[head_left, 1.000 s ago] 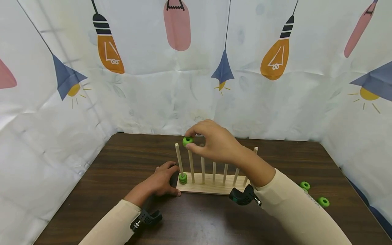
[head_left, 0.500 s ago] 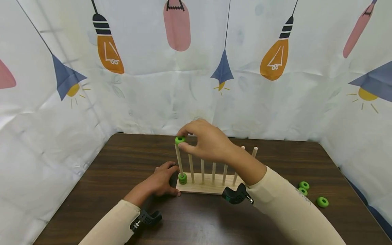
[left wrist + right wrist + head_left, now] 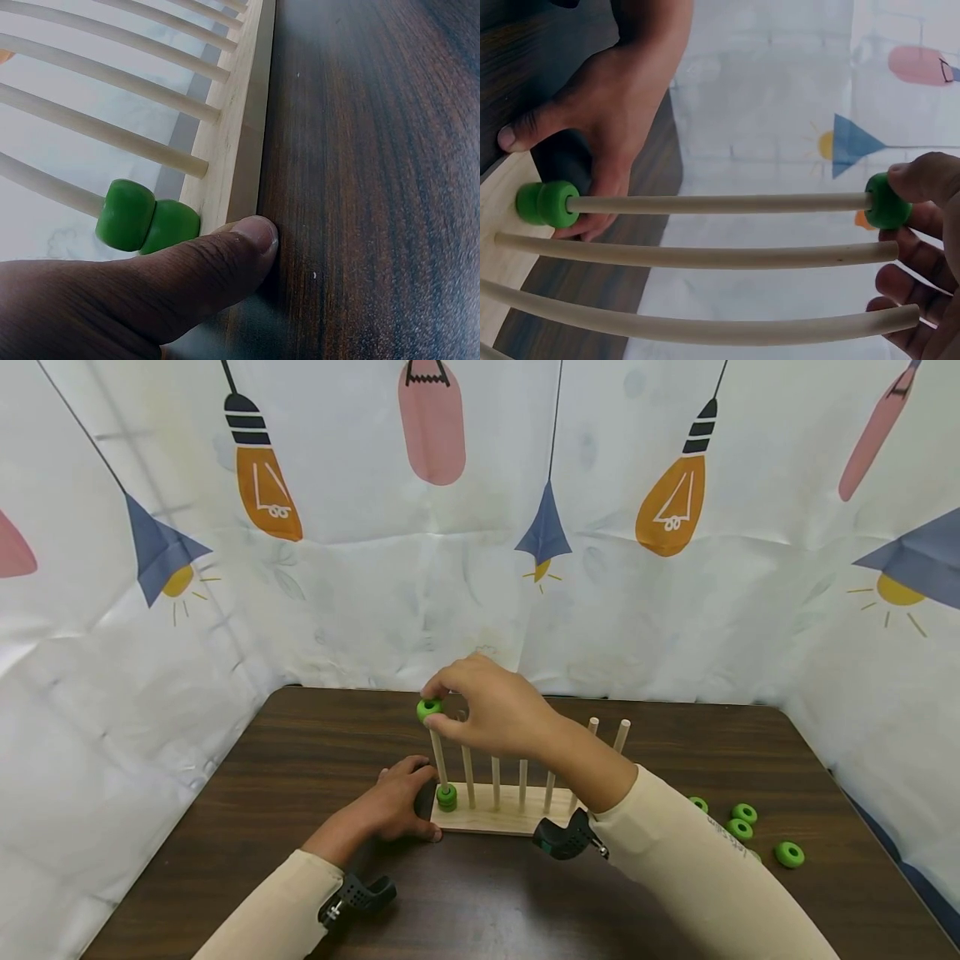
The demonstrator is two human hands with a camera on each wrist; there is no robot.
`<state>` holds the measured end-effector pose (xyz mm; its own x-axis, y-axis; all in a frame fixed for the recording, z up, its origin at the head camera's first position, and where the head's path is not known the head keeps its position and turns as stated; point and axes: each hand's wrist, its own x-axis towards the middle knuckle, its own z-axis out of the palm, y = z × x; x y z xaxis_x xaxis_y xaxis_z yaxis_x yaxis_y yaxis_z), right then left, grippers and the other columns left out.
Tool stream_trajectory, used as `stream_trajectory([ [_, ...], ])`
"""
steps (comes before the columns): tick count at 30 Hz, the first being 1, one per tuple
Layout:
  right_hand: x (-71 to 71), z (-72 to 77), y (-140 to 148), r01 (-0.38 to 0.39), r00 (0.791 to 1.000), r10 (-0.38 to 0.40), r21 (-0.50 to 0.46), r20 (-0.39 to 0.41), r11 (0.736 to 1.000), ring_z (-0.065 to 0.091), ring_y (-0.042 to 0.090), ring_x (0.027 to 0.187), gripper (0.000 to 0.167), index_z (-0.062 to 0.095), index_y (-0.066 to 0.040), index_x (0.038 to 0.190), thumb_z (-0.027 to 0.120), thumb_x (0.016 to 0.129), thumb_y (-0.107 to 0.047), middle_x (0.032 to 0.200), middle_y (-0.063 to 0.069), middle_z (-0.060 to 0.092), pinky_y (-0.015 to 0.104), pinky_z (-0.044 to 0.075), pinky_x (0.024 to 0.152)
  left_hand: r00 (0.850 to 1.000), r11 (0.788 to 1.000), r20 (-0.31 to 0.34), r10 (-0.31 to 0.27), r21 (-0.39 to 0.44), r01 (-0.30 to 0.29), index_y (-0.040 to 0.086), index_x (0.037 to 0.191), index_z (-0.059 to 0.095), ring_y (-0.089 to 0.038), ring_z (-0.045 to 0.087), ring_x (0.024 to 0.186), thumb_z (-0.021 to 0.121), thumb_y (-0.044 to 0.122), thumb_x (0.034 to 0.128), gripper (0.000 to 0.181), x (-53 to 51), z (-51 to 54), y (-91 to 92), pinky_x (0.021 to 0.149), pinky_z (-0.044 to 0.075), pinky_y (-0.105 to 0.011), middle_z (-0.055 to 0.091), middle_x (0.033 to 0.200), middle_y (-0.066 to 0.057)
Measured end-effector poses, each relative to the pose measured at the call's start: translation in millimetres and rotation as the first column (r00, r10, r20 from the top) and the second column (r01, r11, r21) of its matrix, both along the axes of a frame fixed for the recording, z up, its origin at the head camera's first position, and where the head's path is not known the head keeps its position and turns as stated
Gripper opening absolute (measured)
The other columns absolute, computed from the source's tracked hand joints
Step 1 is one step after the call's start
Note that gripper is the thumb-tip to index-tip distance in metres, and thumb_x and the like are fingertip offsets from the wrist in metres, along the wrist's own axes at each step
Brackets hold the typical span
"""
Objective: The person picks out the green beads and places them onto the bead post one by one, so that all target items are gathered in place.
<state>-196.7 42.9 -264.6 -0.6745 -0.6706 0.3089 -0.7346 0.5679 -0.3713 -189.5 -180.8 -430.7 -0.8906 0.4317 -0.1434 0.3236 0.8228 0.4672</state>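
Right hand (image 3: 491, 708) pinches a green ring-shaped bead (image 3: 425, 713), hole upward, at the tip of the leftmost wooden peg (image 3: 439, 762). Left hand (image 3: 397, 803), thumb spread, grips the pale oblong wooden base (image 3: 487, 820); long axis left-right.

Dark wood-grain table (image 3: 262, 802), creased white cloth (image 3: 360, 610) behind — printed with orange bulbs (image 3: 672, 502), blue lampshades (image 3: 544, 522), rounded pink shapes (image 3: 432, 431)

Right hand (image 3: 930, 247) pinches green bead (image 3: 886, 201) at tip of end peg (image 3: 727, 204), two green beads (image 3: 555, 204) stacked at its foot, left hand (image 3: 604, 109) at end of wooden base (image 3: 502, 262)
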Motion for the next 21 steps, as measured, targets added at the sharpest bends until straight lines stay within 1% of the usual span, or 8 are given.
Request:
stream_trajectory([
  [2, 0.7, 0.2, 0.6, 0.011, 1.000, -0.011, 0.025, 0.006, 1.000, 0.053, 0.007, 0.108, 0.024, 0.072, -0.025, 0.117, 0.074, 0.096, -0.036, 0.111, -0.015, 0.065, 0.027, 0.049, 0.080, 1.000, 1.000, -0.002, -0.002, -0.001, 0.002, 0.013, 0.126, 0.061, -0.047, 0.037, 0.140, 0.096, 0.037, 0.0706, 0.070, 0.0, -0.2, 0.2, 0.110, 0.025, -0.071, 0.038, 0.152, -0.023],
  [4, 2.1, 1.0, 3.0, 0.029, 1.000, -0.029, 0.044, 0.008, 0.999, 0.053, 0.005, 0.107, 0.025, 0.072, -0.026, 0.118, 0.074, 0.095, -0.037, 0.113, -0.015, 0.065, 0.027, 0.049, 0.079, 1.000, 1.000, 0.001, 0.002, -0.002, -0.002, 0.011, 0.131, 0.060, -0.047, 0.036, 0.141, 0.096, 0.037, 0.0711, 0.075, -0.1, -0.5, 0.4, 0.110, 0.024, -0.071, 0.038, 0.153, -0.024],
  [9, 6.9, 3.8, 18.0, 0.057, 0.998, -0.057, 0.042, -0.007, 0.997, 0.054, 0.007, 0.111, 0.027, 0.072, -0.024, 0.120, 0.073, 0.096, -0.037, 0.115, -0.013, 0.065, 0.031, 0.051, 0.083, 1.000, 1.000, 0.005, 0.006, -0.008, -0.006, 0.006, 0.142, 0.054, -0.048, 0.034, 0.142, 0.095, 0.036, 0.0722, 0.086, 1.0, 0.3, 1.6, 0.112, 0.023, -0.071, 0.036, 0.155, -0.024],
  [12, 9.2, 4.1, 32.5, 0.075, 0.997, -0.074, 0.033, -0.021, 0.997, 0.054, 0.008, 0.112, 0.026, 0.072, -0.022, 0.119, 0.073, 0.096, -0.035, 0.114, -0.012, 0.065, 0.033, 0.051, 0.084, 1.000, 1.000, 0.000, 0.002, -0.011, -0.002, 0.007, 0.140, 0.055, -0.048, 0.034, 0.143, 0.095, 0.037, 0.0725, 0.084, 1.7, 1.2, 2.6, 0.113, 0.023, -0.069, 0.036, 0.155, -0.024],
  [15, 10.8, 3.8, 49.2, 0.097, 0.995, -0.096, 0.028, -0.033, 0.995, 0.055, 0.009, 0.111, 0.023, 0.073, -0.022, 0.116, 0.073, 0.096, -0.031, 0.112, -0.011, 0.065, 0.034, 0.052, 0.082, 1.000, 1.000, -0.006, -0.003, -0.012, 0.003, 0.007, 0.140, 0.056, -0.048, 0.034, 0.142, 0.094, 0.037, 0.0728, 0.083, 1.9, 1.7, 3.2, 0.113, 0.022, -0.069, 0.036, 0.155, -0.025],
  [19, 12.3, 2.8, 70.8, 0.124, 0.991, -0.122, 0.035, -0.047, 0.992, 0.055, 0.011, 0.113, 0.019, 0.073, -0.020, 0.114, 0.074, 0.096, -0.027, 0.112, -0.010, 0.066, 0.037, 0.053, 0.083, 1.000, 1.000, 0.001, 0.005, -0.024, -0.005, 0.008, 0.140, 0.056, -0.047, 0.033, 0.143, 0.094, 0.038, 0.0736, 0.083, 2.2, 2.3, 3.2, 0.113, 0.023, -0.068, 0.035, 0.156, -0.024],
  [21, 12.9, 2.4, 80.8, 0.136, 0.990, -0.134, 0.040, -0.054, 0.990, 0.055, 0.013, 0.117, 0.019, 0.074, -0.019, 0.114, 0.074, 0.096, -0.025, 0.112, -0.008, 0.067, 0.039, 0.053, 0.086, 1.000, 0.999, 0.001, 0.007, -0.032, -0.007, 0.008, 0.140, 0.056, -0.047, 0.033, 0.143, 0.094, 0.037, 0.0737, 0.082, 2.7, 2.9, 3.1, 0.113, 0.024, -0.068, 0.035, 0.156, -0.024],
])
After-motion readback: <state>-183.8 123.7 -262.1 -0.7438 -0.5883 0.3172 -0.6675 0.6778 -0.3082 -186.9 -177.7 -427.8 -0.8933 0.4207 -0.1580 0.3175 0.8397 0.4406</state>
